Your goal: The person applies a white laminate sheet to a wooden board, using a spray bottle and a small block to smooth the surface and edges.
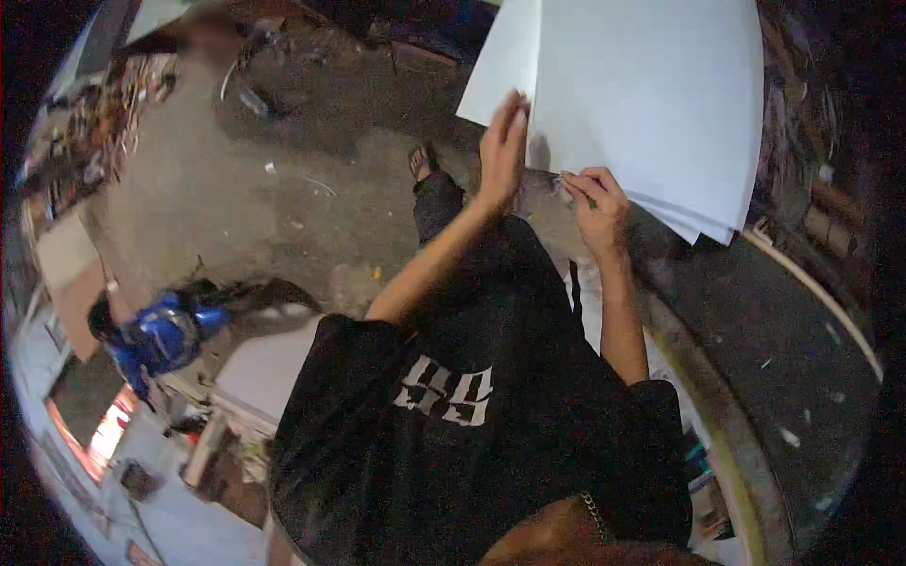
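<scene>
Large white sheets (651, 85) lie in a loose stack at the upper right, their lower edges slightly fanned out. At the left long edge of the top sheet is my left hand (503, 156), its fingers stretched out along that edge and a little blurred; nothing shows in its grip. My right hand (601, 209) pinches the near left corner of a sheet between thumb and fingers. How many sheets are in that pinch I cannot tell. Another white sheet (505, 71) sticks out to the left beneath the top one.
A person in blue (168, 332) bends over at the lower left, near a white panel (269, 373) and brown boards (74, 269). Another, blurred person (209, 38) is at the upper left. Scraps dot the floor (208, 179). A curved pale edge (821, 292) runs along the right.
</scene>
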Demonstrator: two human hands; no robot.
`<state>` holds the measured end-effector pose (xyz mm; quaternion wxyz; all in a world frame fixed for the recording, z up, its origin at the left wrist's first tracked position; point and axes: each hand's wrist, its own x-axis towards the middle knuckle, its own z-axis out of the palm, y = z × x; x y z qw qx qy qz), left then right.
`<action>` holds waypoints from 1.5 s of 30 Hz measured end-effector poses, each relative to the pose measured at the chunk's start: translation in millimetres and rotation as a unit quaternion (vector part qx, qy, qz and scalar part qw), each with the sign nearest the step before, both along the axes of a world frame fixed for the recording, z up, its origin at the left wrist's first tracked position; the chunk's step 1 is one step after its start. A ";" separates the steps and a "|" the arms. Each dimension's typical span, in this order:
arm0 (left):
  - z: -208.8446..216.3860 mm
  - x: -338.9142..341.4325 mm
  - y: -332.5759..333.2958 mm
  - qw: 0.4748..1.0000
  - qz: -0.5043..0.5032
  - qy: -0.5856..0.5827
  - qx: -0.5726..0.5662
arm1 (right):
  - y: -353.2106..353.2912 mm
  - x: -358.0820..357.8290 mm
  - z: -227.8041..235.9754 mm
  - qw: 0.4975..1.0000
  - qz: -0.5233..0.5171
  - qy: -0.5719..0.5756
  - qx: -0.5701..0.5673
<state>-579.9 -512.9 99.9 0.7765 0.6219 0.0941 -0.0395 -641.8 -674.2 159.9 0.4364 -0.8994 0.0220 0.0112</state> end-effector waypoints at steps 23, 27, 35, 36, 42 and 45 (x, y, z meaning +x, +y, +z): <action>-27.3 -78.4 -11.7 0.987 0.061 -0.104 0.103 | 18.4 85.2 -24.4 0.981 0.087 -0.109 -0.132; -30.1 -77.7 -14.0 0.980 0.079 -0.095 0.159 | 17.2 78.4 -35.0 0.972 0.171 -0.138 -0.085; -33.6 -76.3 -17.9 0.975 0.124 -0.100 0.157 | 18.4 92.0 -31.0 0.968 0.204 -0.115 -0.086; -31.3 -74.9 -18.8 0.973 0.131 -0.108 0.154 | 14.9 85.3 -32.3 0.965 0.217 -0.121 -0.084; -36.1 -78.3 -24.8 0.983 0.141 -0.052 0.102 | 21.4 105.0 -30.4 0.958 0.237 -0.131 -0.093; -37.5 -78.8 -26.7 0.983 0.144 -0.054 0.098 | 20.0 80.5 -26.6 0.943 0.276 -0.174 -0.072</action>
